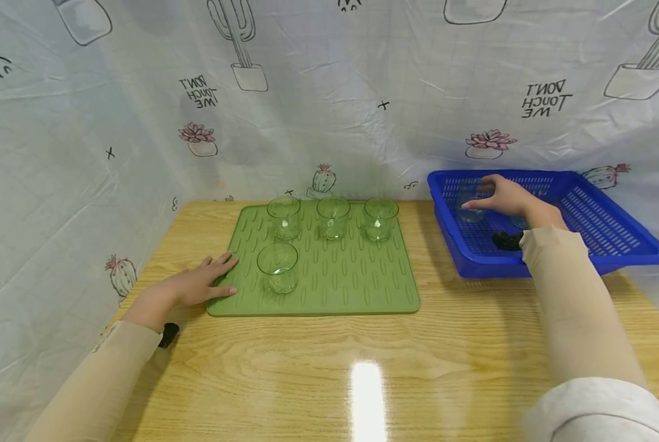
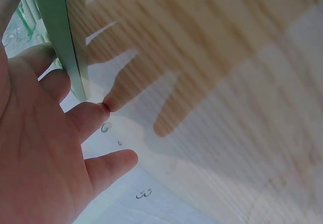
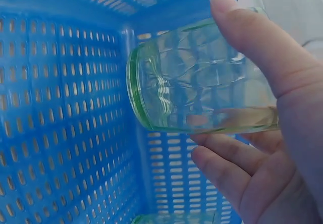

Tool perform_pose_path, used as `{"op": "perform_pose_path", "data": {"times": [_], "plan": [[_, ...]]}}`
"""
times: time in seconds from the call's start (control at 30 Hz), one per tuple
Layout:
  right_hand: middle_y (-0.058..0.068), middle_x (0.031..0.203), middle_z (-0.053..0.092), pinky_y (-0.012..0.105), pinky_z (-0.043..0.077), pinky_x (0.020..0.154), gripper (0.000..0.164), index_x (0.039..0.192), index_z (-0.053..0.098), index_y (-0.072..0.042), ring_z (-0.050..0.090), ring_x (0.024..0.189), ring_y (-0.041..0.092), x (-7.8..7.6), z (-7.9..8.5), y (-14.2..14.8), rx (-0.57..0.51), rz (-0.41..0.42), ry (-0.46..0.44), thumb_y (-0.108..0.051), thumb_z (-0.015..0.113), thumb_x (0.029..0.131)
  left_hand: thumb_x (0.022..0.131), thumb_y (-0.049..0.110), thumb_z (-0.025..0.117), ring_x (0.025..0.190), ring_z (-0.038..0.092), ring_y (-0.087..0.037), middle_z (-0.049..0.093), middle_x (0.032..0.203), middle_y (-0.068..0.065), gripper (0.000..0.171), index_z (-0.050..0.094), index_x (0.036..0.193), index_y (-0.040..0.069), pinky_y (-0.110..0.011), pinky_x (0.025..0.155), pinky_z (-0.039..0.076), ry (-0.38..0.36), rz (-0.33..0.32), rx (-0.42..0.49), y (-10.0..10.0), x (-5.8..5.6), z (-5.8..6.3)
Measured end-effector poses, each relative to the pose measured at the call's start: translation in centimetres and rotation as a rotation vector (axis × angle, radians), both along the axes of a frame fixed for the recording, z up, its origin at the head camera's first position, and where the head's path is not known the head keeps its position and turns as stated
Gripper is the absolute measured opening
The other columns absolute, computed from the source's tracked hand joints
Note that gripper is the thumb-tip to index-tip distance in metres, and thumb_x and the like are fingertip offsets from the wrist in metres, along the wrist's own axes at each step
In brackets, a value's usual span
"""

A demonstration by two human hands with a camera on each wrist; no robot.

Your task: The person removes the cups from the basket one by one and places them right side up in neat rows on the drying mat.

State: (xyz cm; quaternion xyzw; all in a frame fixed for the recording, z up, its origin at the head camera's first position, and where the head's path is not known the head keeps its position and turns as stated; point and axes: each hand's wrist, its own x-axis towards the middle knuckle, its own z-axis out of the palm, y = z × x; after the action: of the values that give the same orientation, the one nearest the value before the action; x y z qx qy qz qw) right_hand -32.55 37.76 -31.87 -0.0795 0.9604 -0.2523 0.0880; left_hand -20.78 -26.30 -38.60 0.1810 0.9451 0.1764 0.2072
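My right hand is inside the blue basket and grips a clear drinking glass around its sides. The thumb lies along one side of that glass and the fingers along the other. My left hand rests with spread fingers on the left edge of the green ribbed mat. On the mat, three glasses stand in a back row: a left one, a middle one and a right one. One front glass stands nearest my left hand.
Another glass lies lower in the basket, partly hidden by the right hand in the head view. The wooden table extends in front of the mat. A white patterned curtain hangs behind and to the left.
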Motion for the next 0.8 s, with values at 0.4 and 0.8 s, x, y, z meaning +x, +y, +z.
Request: {"op": "perform_pose_path", "data": {"times": [0.4,0.8], "plan": [[0.038,0.152,0.036,0.07,0.033,0.107,0.098,0.16,0.015,0.009,0.035,0.137,0.056,0.8,0.6,-1.0,-0.091,0.026,0.015,-0.043,0.07,0.099,0.103,0.051,0.059,0.147,-0.007,-0.059,0.0,0.168,-0.028,0.089,0.017,0.164,0.002,-0.085,0.104,-0.001,-0.008,0.0,0.003,0.0,0.0,0.1],[0.033,0.153,0.033,0.069,0.03,0.109,0.089,0.162,0.011,0.003,0.034,0.138,0.052,2.2,1.1,-0.4,-0.325,-0.038,0.078,-0.041,0.062,0.103,0.103,0.051,0.058,0.147,-0.006,-0.059,0.001,0.168,-0.028,0.088,0.017,0.164,0.002,-0.086,0.103,-0.001,-0.002,-0.006,-0.006,0.0,0.1,0.2]]}}
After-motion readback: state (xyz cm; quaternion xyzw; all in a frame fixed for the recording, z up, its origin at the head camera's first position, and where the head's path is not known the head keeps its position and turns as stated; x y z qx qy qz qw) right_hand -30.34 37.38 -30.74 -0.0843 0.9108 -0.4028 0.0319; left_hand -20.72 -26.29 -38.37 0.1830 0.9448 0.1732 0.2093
